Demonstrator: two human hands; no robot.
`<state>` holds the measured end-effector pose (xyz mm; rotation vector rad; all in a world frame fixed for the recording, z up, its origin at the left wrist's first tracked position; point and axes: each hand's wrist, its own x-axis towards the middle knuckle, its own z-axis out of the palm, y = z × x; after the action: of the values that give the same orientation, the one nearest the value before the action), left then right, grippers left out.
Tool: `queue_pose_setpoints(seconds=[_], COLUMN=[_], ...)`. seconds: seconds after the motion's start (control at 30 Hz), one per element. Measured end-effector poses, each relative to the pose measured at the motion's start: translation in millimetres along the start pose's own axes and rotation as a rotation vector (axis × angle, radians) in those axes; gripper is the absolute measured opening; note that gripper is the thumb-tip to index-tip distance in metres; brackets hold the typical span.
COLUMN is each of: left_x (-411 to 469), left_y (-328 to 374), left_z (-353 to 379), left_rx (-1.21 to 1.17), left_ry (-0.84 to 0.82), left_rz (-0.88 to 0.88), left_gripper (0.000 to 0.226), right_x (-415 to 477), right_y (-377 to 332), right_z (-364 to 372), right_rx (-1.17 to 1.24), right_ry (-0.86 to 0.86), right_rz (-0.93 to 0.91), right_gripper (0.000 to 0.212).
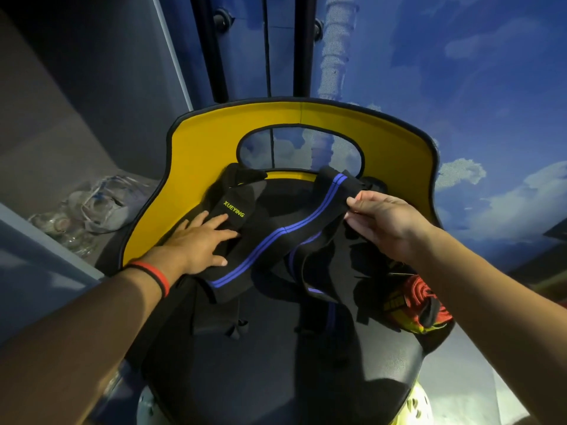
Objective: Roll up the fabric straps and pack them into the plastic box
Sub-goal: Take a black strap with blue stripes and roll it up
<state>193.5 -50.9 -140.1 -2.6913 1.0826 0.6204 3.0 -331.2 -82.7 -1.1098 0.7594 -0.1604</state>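
While pressing down with the left hand (196,240), fingers straight and spread, anchors the left end of the black strap (276,237) on the chair seat (276,369), fingertips touching the label (233,209). Likely done to stop sliding under pull. Pinches the far right end with the right hand (386,222), thumb against curled fingers, raised just off the seat. Probably taking out slack and lining up the blue stripes before rolling. Runs slantwise across the seat, near left to far right, in front of the yellow backrest (196,154). More black webbing underneath, hanging over the near edge; cannot tell whether same strap or a second one. At the right edge of the seat, a red and yellow strap (420,302), already coiled, apparently parked there for packing. No plastic box in view. Judged stage: straightening, roll not yet begun. Worth watching: twisting or bunching once the left palm lifts.
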Motion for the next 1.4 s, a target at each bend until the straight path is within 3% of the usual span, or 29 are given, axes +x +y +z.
queue_pose_setpoints(seconds=[0.23,0.53,0.67,0.73,0.8,0.87,0.93,1.07,1.2,1.4], left_x=[1.8,6.7,3.9,2.3,-2.2,-6.3,-2.5,9.9,10.0,4.0], left_y=[-9.8,0.1,17.7,32.3,53.4,77.7,97.4,117.2,120.0,127.4], left_z=[8.2,6.7,3.6,-4.5,-16.7,-21.5,-17.0,-0.7,-3.8,-13.8], left_rx=[-0.076,0.047,-0.012,-0.269,-0.85,-1.394,-1.623,-1.695,-1.742,-1.649], left_ry=[0.018,0.04,0.115,0.187,0.111,-0.035,-0.015,-0.052,-0.225,0.095], left_rz=[-0.001,-0.131,0.017,0.116,0.145,0.175,0.13,0.087,0.11,0.004], left_gripper=[0.054,0.059,0.058,0.048,0.042,0.059,0.074,0.121,0.115,0.089], right_x=[4.1,-4.3,-1.2,-1.1,-0.9,-1.6,-1.8,-1.4,-3.6,-13.3], right_y=[-10.7,-12.6,-8.1,-6.5,-6.2,-6.5,-5.3,-1.0,-2.5,-6.2], right_z=[-8.4,-14.2,-12.5,-8.1,-4.1,2.3,9.0,18.1,22.8,29.4], right_rx=[0.083,0.094,0.016,-0.003,-0.001,0.004,-0.018,-0.054,-0.041,-0.052], right_ry=[0.015,-0.012,-0.034,-0.041,-0.073,-0.108,-0.11,-0.066,0.042,0.069], right_rz=[-0.046,0.059,0.078,0.078,0.07,0.043,-0.008,-0.116,-0.149,-0.114], right_gripper=[0.021,0.015,0.012,0.016,0.019,0.021,0.018,0.016,0.02,0.016])
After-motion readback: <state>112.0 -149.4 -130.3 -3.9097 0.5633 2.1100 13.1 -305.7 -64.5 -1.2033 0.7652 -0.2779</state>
